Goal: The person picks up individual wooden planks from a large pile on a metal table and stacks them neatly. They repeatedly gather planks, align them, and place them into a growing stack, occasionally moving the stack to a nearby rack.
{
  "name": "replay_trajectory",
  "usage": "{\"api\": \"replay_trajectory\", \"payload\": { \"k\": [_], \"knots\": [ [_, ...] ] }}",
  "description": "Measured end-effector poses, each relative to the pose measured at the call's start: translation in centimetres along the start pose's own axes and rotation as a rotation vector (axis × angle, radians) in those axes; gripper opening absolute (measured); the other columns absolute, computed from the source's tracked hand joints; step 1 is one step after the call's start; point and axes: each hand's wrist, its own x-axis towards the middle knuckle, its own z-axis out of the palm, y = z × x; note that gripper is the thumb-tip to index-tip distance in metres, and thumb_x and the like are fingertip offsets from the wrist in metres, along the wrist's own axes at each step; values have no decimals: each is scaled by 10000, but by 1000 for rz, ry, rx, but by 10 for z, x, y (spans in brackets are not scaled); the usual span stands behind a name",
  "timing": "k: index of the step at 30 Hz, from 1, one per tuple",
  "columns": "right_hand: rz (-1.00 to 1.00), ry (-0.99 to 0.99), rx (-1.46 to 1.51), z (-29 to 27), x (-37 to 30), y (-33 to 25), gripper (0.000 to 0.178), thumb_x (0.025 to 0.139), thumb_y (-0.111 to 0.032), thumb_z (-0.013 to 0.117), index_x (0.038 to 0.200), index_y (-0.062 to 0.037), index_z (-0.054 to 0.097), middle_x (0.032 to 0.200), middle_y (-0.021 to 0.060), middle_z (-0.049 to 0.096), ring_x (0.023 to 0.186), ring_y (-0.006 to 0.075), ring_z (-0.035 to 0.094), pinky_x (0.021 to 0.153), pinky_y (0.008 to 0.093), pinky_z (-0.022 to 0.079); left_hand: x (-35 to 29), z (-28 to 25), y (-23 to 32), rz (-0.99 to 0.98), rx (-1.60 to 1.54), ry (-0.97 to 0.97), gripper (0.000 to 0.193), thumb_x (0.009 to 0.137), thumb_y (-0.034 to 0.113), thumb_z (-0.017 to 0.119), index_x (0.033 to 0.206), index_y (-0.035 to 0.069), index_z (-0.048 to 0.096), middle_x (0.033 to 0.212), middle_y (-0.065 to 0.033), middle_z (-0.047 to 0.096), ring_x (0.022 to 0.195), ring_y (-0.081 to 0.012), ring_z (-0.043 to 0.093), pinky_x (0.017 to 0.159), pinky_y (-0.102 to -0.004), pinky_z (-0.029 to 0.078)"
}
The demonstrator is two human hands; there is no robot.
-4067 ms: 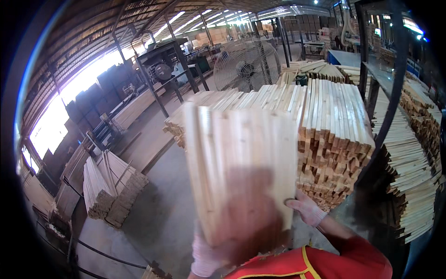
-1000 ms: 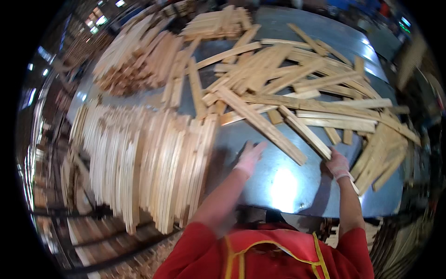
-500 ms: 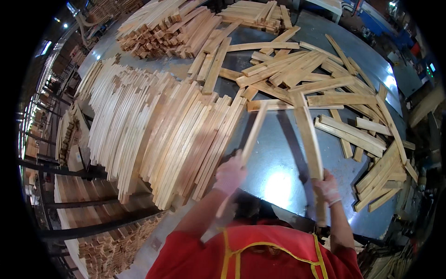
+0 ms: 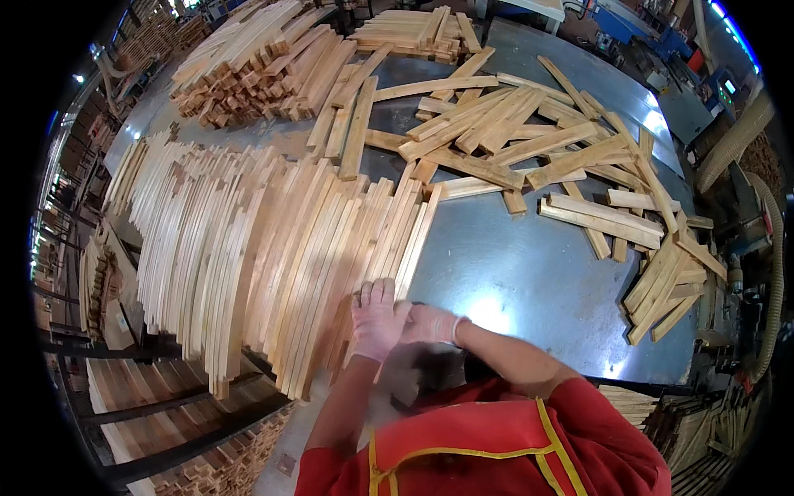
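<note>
Both gloved hands meet at the near end of the row of wooden slats (image 4: 281,248): the left hand (image 4: 376,318) lies flat with its fingers spread over the ends of the last few slats, a pressing grip more than a pinch, and the right hand (image 4: 430,325) is tucked against it from the right, fingers curled, though whether it pinches a slat or only pushes I cannot tell. The row itself leans side by side on edge along the left part of the grey metal table (image 4: 529,264), its near ends overhanging the table's front edge. Judged from this, the step in hand is closing up and squaring the newest slats against the row. A next move would call for a reach across the bare metal to the loose slats (image 4: 529,149) scattered crosswise over the far and right side, choosing one that lies free on top. Beyond them, stacked bundles of slats (image 4: 248,66) sit at the far left corner, and more stacked timber (image 4: 149,405) shows below the table on the left.
</note>
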Motion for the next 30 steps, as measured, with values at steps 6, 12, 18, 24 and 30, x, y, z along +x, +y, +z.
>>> {"api": "replay_trajectory", "payload": {
  "k": [6, 12, 18, 24, 30],
  "knots": [
    [138, 745, -633, -235, 28, 40, 473, 783, -321, 752, 1147, -34, 658, 1177, 256, 714, 1082, 413, 694, 946, 511, 558, -11, 13, -4, 74, 105, 76, 863, 812, 419, 808, 1535, 89, 473, 1491, -137, 518, 1450, -396, 422, 1237, -591, 293],
    [139, 579, -906, -305, 32, 128, 915, 803, -381, 870, 1562, -98, 445, 1321, 177, 655, 1226, 360, 637, 1020, 465, 512, -2, -5, 2, 105, 47, 45, 705, 808, 337, 787, 1465, 164, 597, 1479, -120, 541, 1421, -387, 464, 1191, -597, 347],
    [303, 496, -933, -286, -98, 175, 860, 816, -316, 865, 1543, -91, 465, 1264, 187, 690, 1186, 388, 652, 1018, 461, 518, -12, 3, 4, 75, 83, 69, 668, 812, 334, 778, 1448, 213, 616, 1485, -102, 529, 1428, -377, 457, 1170, -593, 363],
    [526, 721, -537, -263, -256, 245, 848, 828, -203, 823, 1576, -48, 456, 1356, 219, 672, 1255, 420, 634, 1093, 475, 493, -7, -4, 8, 52, 111, 24, 739, 818, 364, 798, 1494, 207, 544, 1511, -91, 484, 1455, -359, 419, 1193, -583, 336],
    [672, 475, 197, -54, -228, 127, 397, 990, -360, 649, 1204, -26, 646, 1037, 235, 714, 1009, 415, 708, 892, 520, 558, -24, -16, 28, 144, 49, 117, 744, 829, 427, 799, 1439, 83, 549, 1458, -111, 508, 1413, -348, 447, 1195, -517, 363]
  ]
}}
